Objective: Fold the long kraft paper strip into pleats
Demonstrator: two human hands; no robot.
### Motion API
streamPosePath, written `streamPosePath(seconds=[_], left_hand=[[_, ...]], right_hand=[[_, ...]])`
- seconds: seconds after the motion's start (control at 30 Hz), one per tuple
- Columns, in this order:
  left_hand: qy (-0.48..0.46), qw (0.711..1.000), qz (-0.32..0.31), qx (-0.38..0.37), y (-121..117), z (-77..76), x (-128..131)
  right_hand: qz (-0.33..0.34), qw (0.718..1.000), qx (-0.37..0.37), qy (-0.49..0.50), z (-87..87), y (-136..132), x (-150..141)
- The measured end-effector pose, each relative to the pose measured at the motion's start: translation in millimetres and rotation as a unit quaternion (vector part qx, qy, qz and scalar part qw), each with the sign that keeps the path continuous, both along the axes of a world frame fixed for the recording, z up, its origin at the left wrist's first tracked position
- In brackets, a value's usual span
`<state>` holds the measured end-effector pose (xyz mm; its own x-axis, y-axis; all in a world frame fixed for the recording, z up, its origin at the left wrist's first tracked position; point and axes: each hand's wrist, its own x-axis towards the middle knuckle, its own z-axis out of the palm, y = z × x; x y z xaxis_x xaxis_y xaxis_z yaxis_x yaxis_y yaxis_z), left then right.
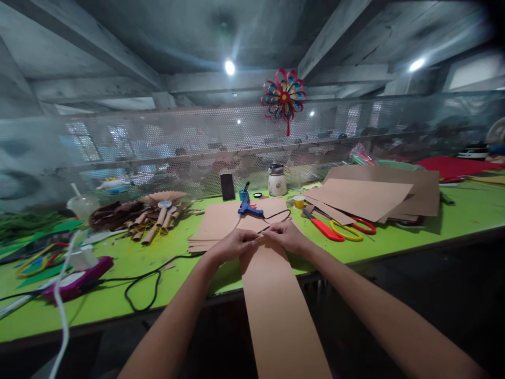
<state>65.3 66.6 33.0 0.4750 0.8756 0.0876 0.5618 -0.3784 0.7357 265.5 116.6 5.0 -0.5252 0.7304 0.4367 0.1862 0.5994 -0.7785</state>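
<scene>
A long strip of brown kraft paper (276, 300) runs from the table's front part down over the edge towards me. My left hand (239, 243) pinches its far end near the left corner. Close beside it, my right hand (287, 235) pinches the same end on the right, fingertips almost meeting the left ones. The far edge looks slightly turned up between the fingers. Just beyond my hands a blue glue gun (249, 208) rests on a stack of brown paper sheets (216, 221), its black cord trailing near my fingers.
Right of my hands lie a red-handled cutter (328, 230), scissors with yellow and red handles (347, 231) and large brown sheets (363, 197). Leftward are rolled paper tubes (160, 218) and a purple power strip (81, 279). A bottle (277, 181) and a phone (227, 187) stand behind.
</scene>
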Motion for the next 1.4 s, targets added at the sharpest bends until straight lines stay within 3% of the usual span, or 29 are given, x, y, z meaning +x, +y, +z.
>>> streamPosePath(seconds=[0.3, 0.57, 0.7, 1.13, 1.4], left_hand=[[0.017, 0.999, 0.018, 0.041, 0.7, -1.6, 3.3], [-0.028, 0.998, 0.01, -0.059, -12.0, 11.2, 5.7], [-0.051, 0.997, 0.013, -0.06, -15.5, 14.4, 8.1], [0.074, 0.987, 0.037, 0.141, -7.5, 1.6, 7.2], [0.084, 0.987, 0.036, 0.132, -7.4, 0.5, 8.6]], right_hand=[[-0.009, 1.0, 0.005, 0.001, 0.4, 1.4, -0.2], [-0.026, 0.998, 0.045, 0.029, -0.6, -2.7, 0.0], [-0.027, 0.995, 0.084, 0.039, -0.4, -3.4, 0.7], [0.053, 0.996, 0.051, 0.055, 2.8, -6.8, 4.3], [0.044, 0.995, 0.077, 0.048, 4.7, -8.4, 5.1]])
